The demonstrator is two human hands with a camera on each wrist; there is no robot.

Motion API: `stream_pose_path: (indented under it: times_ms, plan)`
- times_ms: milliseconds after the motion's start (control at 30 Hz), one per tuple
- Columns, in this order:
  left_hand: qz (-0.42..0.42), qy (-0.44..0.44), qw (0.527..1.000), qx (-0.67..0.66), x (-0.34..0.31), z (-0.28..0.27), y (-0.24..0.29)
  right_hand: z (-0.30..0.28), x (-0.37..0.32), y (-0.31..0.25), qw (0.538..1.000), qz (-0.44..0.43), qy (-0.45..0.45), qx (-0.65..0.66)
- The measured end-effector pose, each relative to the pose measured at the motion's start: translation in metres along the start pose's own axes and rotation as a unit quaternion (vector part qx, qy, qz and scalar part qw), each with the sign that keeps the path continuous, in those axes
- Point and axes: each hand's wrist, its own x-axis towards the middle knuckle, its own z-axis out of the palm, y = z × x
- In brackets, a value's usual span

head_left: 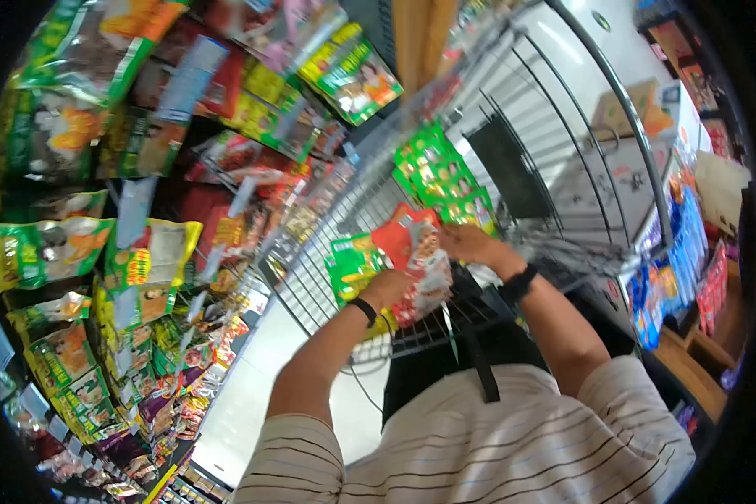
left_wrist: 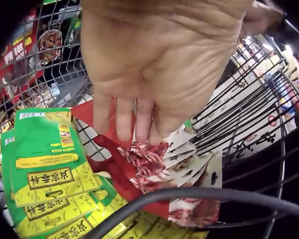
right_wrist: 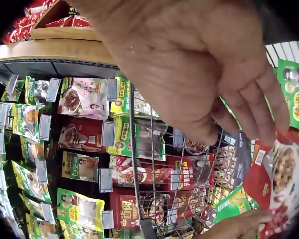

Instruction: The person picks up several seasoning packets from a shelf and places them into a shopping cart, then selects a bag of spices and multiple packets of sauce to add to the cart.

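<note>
Red-and-white food packets (head_left: 424,269) stand fanned in the shopping cart between my two hands. My left hand (head_left: 386,290) touches them from the left; in the left wrist view its fingers (left_wrist: 123,119) lie nearly straight against the red packaging, its thumb hidden. On the other side, my right hand (head_left: 475,244) has its fingertips right at the packets' upper edge, the fingers (right_wrist: 254,107) loosely bent. Green-and-yellow packets (left_wrist: 45,159) lie overlapped beside my left hand. More green packets (head_left: 445,172) are laid in rows deeper in the cart.
The wire cart (head_left: 311,298) surrounds the packets, with a dark flat panel (head_left: 512,164) inside it. To the left, a shelf rack carries many hanging packets (head_left: 55,252) with price tags. Boxes (head_left: 617,181) and blue packages (head_left: 685,244) stand beyond the cart on the right.
</note>
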Motion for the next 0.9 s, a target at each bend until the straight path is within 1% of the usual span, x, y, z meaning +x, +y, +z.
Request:
stream_pose_path:
  times_ms: [33, 100, 200, 233, 267, 300, 333, 367, 400, 433, 467, 500, 533, 633, 667, 700, 767, 800, 900]
  plan:
    - [-0.025, -0.035, 0.999, 0.013, 0.002, -0.007, -0.001, 0.002, 0.004, -0.001, 1.000, 0.006, -0.005, 0.001]
    - [-0.042, 0.047, 0.993, -0.097, -0.021, -0.050, 0.019, 0.005, 0.006, -0.002, 0.998, -0.061, 0.004, -0.002]
    - [-0.049, 0.214, 0.952, -0.215, -0.063, -0.117, 0.046, -0.011, -0.001, -0.026, 0.998, 0.003, -0.042, 0.041]
    - [-0.025, 0.283, 0.927, -0.245, -0.082, -0.144, 0.055, -0.009, 0.000, -0.022, 0.996, -0.010, -0.047, 0.076]
    - [-0.001, 0.349, 0.896, -0.274, -0.106, -0.176, 0.063, -0.005, 0.003, -0.014, 0.992, -0.022, -0.052, 0.111]
    - [-0.044, 0.403, 0.868, -0.286, -0.135, -0.216, 0.081, -0.004, 0.005, -0.011, 0.987, -0.034, -0.057, 0.145]
    - [-0.060, 0.478, 0.817, -0.317, -0.155, -0.236, 0.082, -0.007, 0.003, -0.020, 0.988, -0.018, -0.066, 0.141]
    - [-0.046, 0.582, 0.768, -0.263, -0.170, -0.256, 0.080, -0.013, -0.001, -0.037, 0.988, -0.003, -0.075, 0.137]
    - [-0.105, 0.633, 0.739, -0.208, -0.183, -0.271, 0.067, -0.016, -0.002, -0.047, 0.988, 0.012, -0.084, 0.131]
    - [-0.067, 0.690, 0.666, -0.277, -0.188, -0.287, 0.060, -0.015, -0.001, -0.047, 0.988, -0.014, -0.082, 0.131]
    - [-0.036, 0.729, 0.628, -0.270, -0.192, -0.301, 0.047, -0.011, -0.001, -0.044, 0.987, -0.040, -0.080, 0.131]
    - [-0.018, 0.756, 0.598, -0.265, -0.193, -0.314, 0.035, -0.009, 0.000, -0.042, 0.986, -0.065, -0.078, 0.130]
    - [-0.052, 0.759, 0.611, -0.217, -0.196, -0.324, 0.018, -0.009, -0.001, -0.041, 0.979, -0.085, -0.097, 0.156]
    - [-0.046, 0.804, 0.555, -0.208, -0.185, -0.357, -0.023, -0.012, -0.008, -0.056, 0.984, -0.064, -0.103, 0.128]
    - [-0.048, 0.809, 0.546, -0.210, -0.183, -0.365, -0.036, -0.010, -0.009, -0.055, 0.987, -0.065, -0.086, 0.120]
    - [-0.049, 0.814, 0.539, -0.213, -0.179, -0.372, -0.049, -0.010, -0.010, -0.054, 0.986, -0.048, -0.094, 0.131]
    - [-0.051, 0.818, 0.525, -0.231, -0.175, -0.384, -0.057, -0.010, -0.012, -0.052, 0.982, -0.014, -0.109, 0.156]
    - [-0.052, 0.818, 0.518, -0.246, -0.174, -0.391, -0.055, -0.011, -0.010, -0.050, 0.985, -0.016, -0.120, 0.125]
    - [-0.079, 0.814, 0.509, -0.267, -0.174, -0.404, -0.057, -0.011, -0.014, -0.044, 0.980, -0.007, -0.135, 0.146]
